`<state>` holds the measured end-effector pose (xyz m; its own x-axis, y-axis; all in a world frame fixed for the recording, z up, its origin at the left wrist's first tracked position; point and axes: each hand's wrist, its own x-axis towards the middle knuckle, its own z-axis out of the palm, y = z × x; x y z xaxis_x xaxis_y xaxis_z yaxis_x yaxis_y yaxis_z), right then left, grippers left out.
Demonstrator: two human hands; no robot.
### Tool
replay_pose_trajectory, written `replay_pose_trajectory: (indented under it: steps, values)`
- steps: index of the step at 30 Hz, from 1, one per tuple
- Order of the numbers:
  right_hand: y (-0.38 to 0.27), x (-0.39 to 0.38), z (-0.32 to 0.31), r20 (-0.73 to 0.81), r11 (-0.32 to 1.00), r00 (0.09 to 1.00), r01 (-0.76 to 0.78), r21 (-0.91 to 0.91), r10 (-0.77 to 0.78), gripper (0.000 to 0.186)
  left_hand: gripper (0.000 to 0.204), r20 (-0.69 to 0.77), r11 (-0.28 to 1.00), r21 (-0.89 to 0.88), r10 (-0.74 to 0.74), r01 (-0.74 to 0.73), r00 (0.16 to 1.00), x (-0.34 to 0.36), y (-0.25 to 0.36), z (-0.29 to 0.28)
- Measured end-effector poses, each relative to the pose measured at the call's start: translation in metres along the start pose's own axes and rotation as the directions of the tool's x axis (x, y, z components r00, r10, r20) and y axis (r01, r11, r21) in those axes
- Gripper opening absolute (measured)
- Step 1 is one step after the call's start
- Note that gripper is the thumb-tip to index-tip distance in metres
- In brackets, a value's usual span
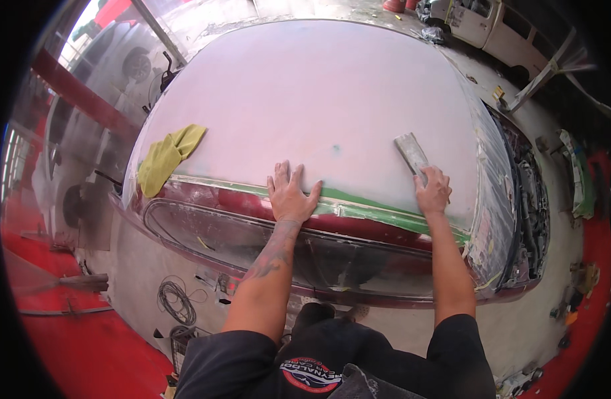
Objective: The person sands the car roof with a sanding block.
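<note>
A car roof [299,86], pale pinkish white and dusty, stretches out in front of me. My left hand [292,194] lies on its near edge with the fingers spread, holding nothing. Farther right, my right hand [433,191] is closed round the near end of a long, narrow grey sanding block [410,151]. The block rests on the roof, its free end pointing away and to the left. Green masking tape [368,209] runs along the near edge, beside both hands. Below it shows the dark red car side [245,201].
A yellow-green cloth [169,159] hangs over the roof's left corner. Clear plastic sheeting [495,193] covers the windscreen side at right. A coiled cable [177,300] lies on the floor at lower left. A white vehicle [488,30] stands at the far right, and a red post [82,96] rises at left.
</note>
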<state>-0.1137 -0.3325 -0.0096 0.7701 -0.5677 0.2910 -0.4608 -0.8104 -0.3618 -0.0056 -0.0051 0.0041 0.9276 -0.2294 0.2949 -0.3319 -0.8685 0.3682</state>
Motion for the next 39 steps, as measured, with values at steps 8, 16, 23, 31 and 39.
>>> replay_pose_trajectory:
  steps: [8,16,23,31,39]
  values:
    - [-0.023,0.004,0.015,-0.013,0.989,0.989,0.145,-0.021,-0.146,0.03,0.081,-0.021,0.995,-0.08,0.055,-0.056,0.998,0.001,-0.024,0.002]
    - [-0.02,0.0,0.017,-0.041,0.978,0.978,0.2,-0.063,-0.203,0.032,0.082,-0.063,0.998,0.058,-0.019,0.023,0.998,0.045,-0.155,-0.049]
    - [-0.02,-0.003,0.009,-0.014,0.976,0.978,0.208,-0.057,-0.21,0.032,0.075,-0.046,0.998,-0.009,-0.062,0.062,0.997,0.043,-0.157,-0.045]
    - [-0.021,0.002,0.002,-0.011,0.952,0.952,0.306,0.006,-0.306,0.03,0.065,-0.078,0.999,0.012,-0.04,0.041,0.996,0.047,-0.156,-0.047]
    - [-0.03,0.04,0.015,0.109,0.822,0.816,0.554,0.131,-0.568,0.034,0.068,-0.033,0.997,0.062,-0.046,0.048,0.998,0.04,-0.149,-0.054]
